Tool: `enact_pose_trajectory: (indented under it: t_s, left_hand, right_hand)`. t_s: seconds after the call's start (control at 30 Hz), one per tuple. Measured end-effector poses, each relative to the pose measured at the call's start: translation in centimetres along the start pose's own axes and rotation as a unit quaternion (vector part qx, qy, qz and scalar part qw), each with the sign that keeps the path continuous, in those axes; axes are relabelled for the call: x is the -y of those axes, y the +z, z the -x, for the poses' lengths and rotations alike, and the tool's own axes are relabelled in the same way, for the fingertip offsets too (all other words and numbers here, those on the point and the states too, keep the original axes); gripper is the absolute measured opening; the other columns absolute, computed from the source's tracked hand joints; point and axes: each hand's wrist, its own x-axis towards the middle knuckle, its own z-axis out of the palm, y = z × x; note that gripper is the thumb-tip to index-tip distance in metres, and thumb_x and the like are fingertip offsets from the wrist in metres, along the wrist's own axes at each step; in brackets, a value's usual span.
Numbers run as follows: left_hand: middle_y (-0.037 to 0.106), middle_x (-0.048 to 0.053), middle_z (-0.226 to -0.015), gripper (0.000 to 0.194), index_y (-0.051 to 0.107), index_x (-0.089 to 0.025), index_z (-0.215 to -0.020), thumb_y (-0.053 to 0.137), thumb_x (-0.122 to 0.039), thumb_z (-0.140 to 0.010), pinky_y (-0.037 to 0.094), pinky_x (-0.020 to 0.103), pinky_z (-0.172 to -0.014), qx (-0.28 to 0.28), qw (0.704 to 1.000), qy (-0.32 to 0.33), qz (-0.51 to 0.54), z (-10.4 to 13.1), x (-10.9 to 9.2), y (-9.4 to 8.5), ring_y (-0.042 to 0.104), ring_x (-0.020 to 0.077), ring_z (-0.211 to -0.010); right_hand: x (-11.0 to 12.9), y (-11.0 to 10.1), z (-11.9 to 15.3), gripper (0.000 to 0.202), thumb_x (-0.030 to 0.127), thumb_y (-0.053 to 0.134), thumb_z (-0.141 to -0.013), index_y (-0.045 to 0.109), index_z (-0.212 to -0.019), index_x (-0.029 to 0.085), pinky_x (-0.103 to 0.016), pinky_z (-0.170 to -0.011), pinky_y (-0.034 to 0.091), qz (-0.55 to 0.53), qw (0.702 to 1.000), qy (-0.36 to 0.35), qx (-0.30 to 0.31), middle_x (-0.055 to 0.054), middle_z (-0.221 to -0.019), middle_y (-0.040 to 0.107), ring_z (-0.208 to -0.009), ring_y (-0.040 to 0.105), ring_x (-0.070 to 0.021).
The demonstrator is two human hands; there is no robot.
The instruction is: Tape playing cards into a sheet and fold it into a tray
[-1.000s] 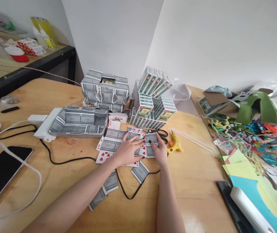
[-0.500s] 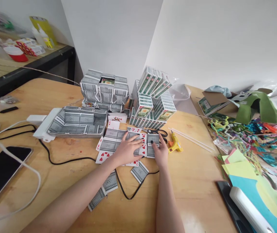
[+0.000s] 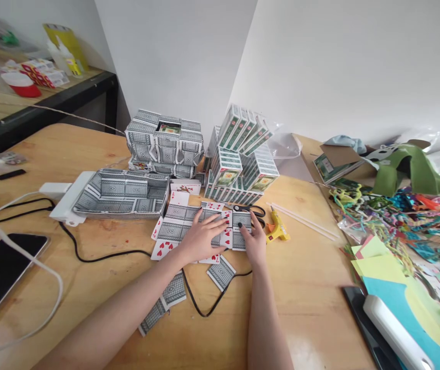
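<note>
from the head view we see our left hand (image 3: 200,240) lying flat, fingers spread, pressing down on a joined sheet of playing cards (image 3: 183,226) that lies on the wooden table (image 3: 304,267). our right hand (image 3: 255,241) rests just beside it on the sheet's right end, fingers extended and pressing on a grey-backed card there; neither hand is closed around anything. the two hands are near each other but not touching. the sheet sits at the middle of the table, some cards face up with red hearts, most showing grey patterned backs.

just right of our right hand lie black scissors (image 3: 252,209) and a yellow glue gun (image 3: 277,228), with thin white sticks (image 3: 304,222) beyond. a black cable (image 3: 104,254) runs under our forearms, and loose cards (image 3: 222,272) lie near our wrists. behind the sheet stands an open tray made of cards (image 3: 123,192), a card-built box (image 3: 166,141) and a pile of card packs (image 3: 243,159). to the far left lies a dark tablet (image 3: 0,270); to the right, coloured paper (image 3: 389,267) and tangled craft scraps (image 3: 404,216).
</note>
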Motion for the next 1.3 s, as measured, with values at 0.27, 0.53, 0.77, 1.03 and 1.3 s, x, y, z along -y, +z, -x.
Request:
enact_pose_trajectory:
  t_s: [0.27,0.53,0.77,1.03,1.3]
  left_hand:
    - [0.052,-0.001,-0.127,0.041,0.056,-0.032,-0.115,0.056,-0.045,-0.075,0.001,0.05,-0.109,0.0,1.0,0.003,-0.008,0.0,0.1,0.1,0.034,0.0225,-0.127]
    - [0.053,0.001,-0.127,0.046,0.054,-0.031,-0.118,0.056,-0.045,-0.075,0.001,0.05,-0.109,0.003,1.0,-0.001,-0.008,-0.1,0.0,0.0,0.035,0.0241,-0.127]
    - [0.054,0.001,-0.125,0.044,0.055,-0.03,-0.115,0.057,-0.045,-0.074,0.0,0.05,-0.109,-0.002,1.0,0.0,-0.01,-0.1,-0.1,0.1,0.035,0.0236,-0.127]
    - [0.05,0.001,-0.13,0.043,0.056,-0.027,-0.11,0.062,-0.045,-0.071,0.002,0.048,-0.11,-0.004,1.0,-0.015,-0.001,-0.3,-0.2,-0.1,0.035,0.0224,-0.127]
    - [0.05,0.002,-0.13,0.042,0.057,-0.027,-0.111,0.059,-0.046,-0.073,-0.002,0.05,-0.11,-0.009,1.0,-0.009,-0.002,-0.2,-0.1,0.1,0.036,0.0242,-0.126]
  right_hand:
    - [0.3,0.3,0.1,0.072,0.035,0.058,-0.074,0.028,-0.138,0.021,-0.037,-0.082,0.052,-0.053,0.998,0.017,0.005,-0.007,-0.106,0.066,-0.097,0.062,-0.0208]
    - [0.4,0.6,0.2,0.066,0.034,0.055,-0.076,0.031,-0.137,0.02,-0.039,-0.089,0.048,-0.009,1.0,-0.021,-0.007,-0.009,-0.117,0.06,-0.104,0.059,-0.0206]
    - [0.0,0.9,0.2,0.064,0.034,0.055,-0.075,0.035,-0.135,0.02,-0.038,-0.091,0.046,0.006,0.999,-0.03,-0.025,-0.009,-0.123,0.057,-0.105,0.058,-0.0196]
    - [-0.5,1.0,0.3,0.067,0.033,0.055,-0.073,0.033,-0.135,0.021,-0.039,-0.084,0.05,-0.004,0.998,0.005,-0.054,-0.008,-0.107,0.065,-0.102,0.059,-0.0219]
    - [0.0,1.2,0.5,0.066,0.033,0.054,-0.074,0.032,-0.135,0.02,-0.037,-0.083,0.05,-0.006,0.999,-0.005,-0.052,-0.008,-0.107,0.066,-0.099,0.061,-0.0208]
